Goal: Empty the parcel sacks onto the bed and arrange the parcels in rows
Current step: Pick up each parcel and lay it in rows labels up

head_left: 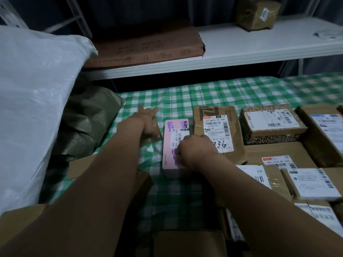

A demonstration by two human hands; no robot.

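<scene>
A pink parcel (pixel 173 143) lies on the green checked bed sheet (pixel 185 93), left of a brown paper parcel (pixel 217 117). My right hand (pixel 194 149) rests curled on the pink parcel's near right edge, fingers gripping it. My left hand (pixel 148 121) lies over a small brown parcel (pixel 154 134) just left of the pink one, with thumb and forefinger spread and the other fingers bent over it. To the right, several labelled cardboard parcels (pixel 271 123) sit in rows. A white sack (pixel 31 101) and a dark green sack (pixel 87 123) stand at the left.
A white shelf (pixel 250 45) runs behind the bed, carrying a flat brown box (pixel 144 47) and a taped brown parcel (pixel 258 13). More cardboard boxes (pixel 189 242) lie near the bed's front edge under my arms.
</scene>
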